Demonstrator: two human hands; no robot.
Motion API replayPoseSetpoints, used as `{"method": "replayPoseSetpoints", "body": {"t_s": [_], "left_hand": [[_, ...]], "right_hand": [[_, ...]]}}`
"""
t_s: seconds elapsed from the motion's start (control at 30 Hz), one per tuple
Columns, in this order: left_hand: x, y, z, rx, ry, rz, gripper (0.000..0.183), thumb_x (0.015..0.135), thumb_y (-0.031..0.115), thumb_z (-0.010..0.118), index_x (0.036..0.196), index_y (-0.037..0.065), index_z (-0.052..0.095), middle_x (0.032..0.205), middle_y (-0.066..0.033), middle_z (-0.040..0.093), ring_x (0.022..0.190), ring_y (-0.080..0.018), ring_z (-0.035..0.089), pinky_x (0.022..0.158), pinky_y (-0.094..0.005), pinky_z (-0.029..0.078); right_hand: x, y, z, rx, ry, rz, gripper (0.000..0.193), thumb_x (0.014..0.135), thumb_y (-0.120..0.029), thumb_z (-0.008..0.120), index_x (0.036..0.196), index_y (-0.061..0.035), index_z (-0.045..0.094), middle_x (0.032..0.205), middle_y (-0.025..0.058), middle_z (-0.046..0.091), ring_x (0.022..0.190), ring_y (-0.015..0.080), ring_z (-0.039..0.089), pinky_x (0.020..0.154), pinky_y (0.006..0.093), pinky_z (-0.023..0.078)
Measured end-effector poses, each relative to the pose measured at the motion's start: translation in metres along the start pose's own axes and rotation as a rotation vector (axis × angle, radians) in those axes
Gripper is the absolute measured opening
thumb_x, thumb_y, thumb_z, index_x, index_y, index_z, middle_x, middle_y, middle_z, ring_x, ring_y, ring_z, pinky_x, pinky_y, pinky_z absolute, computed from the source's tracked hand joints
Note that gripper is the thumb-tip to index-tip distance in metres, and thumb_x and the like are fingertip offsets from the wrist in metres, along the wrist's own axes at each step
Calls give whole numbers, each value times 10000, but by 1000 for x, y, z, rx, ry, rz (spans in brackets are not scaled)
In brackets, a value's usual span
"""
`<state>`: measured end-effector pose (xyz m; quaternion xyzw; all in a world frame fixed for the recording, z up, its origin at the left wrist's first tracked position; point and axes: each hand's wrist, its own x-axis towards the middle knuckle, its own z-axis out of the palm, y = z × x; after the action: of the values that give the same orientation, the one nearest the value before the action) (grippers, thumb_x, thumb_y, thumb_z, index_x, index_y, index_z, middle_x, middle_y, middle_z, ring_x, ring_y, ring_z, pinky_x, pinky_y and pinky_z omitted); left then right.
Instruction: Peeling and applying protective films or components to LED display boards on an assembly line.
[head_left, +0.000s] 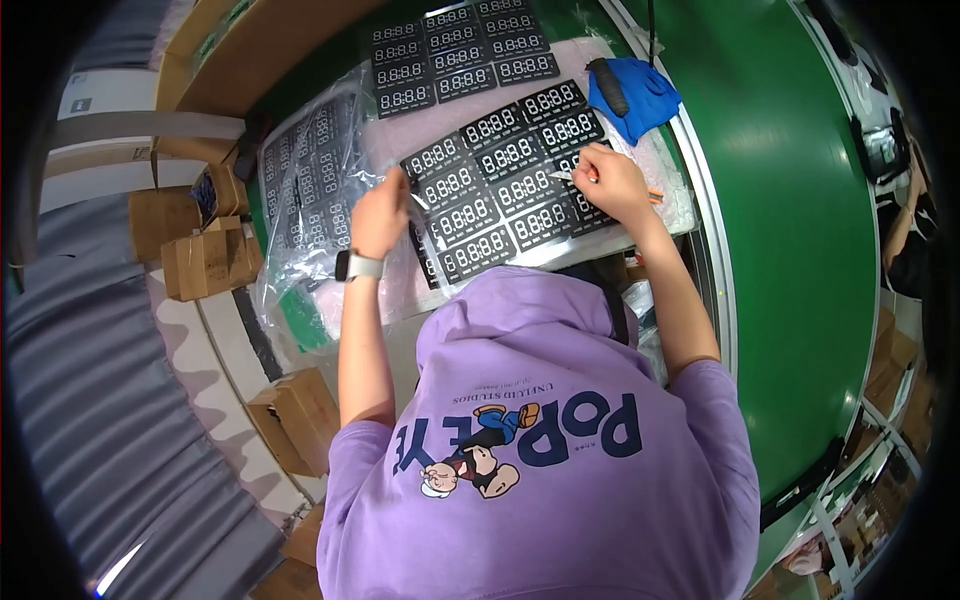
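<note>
A black sheet of display panels (509, 158) with white segment digits lies on a pink foam pad (660, 160). My right hand (612, 184) is closed around a slim pointed tool (560, 175); its pale tip points left over the panels and an orange part shows behind the hand. At the sheet's left edge, my left hand (380, 215), with a watch on the wrist, has its fingers pinched together. A thin pale edge shows beside those fingertips, but what they hold is unclear. Clear plastic wrap (345, 130) covers more panels (300, 190) to the left.
Another sheet of black panels (460, 55) lies beyond the first. A blue cloth (645, 95) with a dark-handled item (608, 88) sits at the far right of the pad. Cardboard boxes (210, 260) stand left. A green surface (790, 250) extends right, past a metal rail (715, 260).
</note>
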<state>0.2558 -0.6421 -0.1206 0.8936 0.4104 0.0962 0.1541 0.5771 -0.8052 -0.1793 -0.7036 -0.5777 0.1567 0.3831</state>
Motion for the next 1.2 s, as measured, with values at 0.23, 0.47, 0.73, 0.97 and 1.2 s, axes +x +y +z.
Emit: {"method": "replayPoseSetpoints", "body": {"t_s": [0.23, 0.47, 0.73, 0.97, 1.2], "left_hand": [[29, 52, 9, -208, 359, -59, 213, 818, 76, 718, 953, 42, 556, 745, -120, 596, 651, -236, 580, 635, -342, 470], [74, 97, 81, -328, 152, 101, 105, 821, 102, 677, 913, 54, 657, 915, -132, 650, 805, -329, 650, 726, -410, 520], [75, 107, 94, -277, 183, 47, 182, 781, 215, 753, 882, 105, 648, 948, -103, 606, 780, -337, 649, 658, -432, 523], [74, 114, 93, -205, 184, 81, 151, 815, 213, 739, 912, 130, 659, 920, -67, 609, 755, -283, 641, 642, -398, 512], [77, 110, 90, -197, 134, 199, 125, 819, 145, 729, 890, 103, 635, 921, -76, 597, 817, -289, 648, 674, -406, 520]], "right_hand": [[34, -13, 0, 20, 62, 213, 140, 797, -189, 684, 784, -55, 645, 747, 102, 651, 711, 313, 656, 633, 424, 508], [36, -19, 36, -249, 207, 11, 132, 860, -166, 662, 819, -70, 582, 833, 101, 603, 737, 344, 641, 624, 460, 510], [35, -19, 36, -330, 175, 36, 119, 862, -149, 643, 869, -63, 562, 891, 113, 579, 807, 331, 653, 664, 444, 536], [36, -16, 31, -216, 189, -102, 124, 858, -126, 639, 826, -59, 539, 837, 105, 560, 747, 354, 627, 613, 458, 502], [33, -16, 25, -155, 148, -187, 120, 862, -114, 636, 828, -59, 535, 838, 103, 557, 773, 337, 622, 625, 445, 503]]}}
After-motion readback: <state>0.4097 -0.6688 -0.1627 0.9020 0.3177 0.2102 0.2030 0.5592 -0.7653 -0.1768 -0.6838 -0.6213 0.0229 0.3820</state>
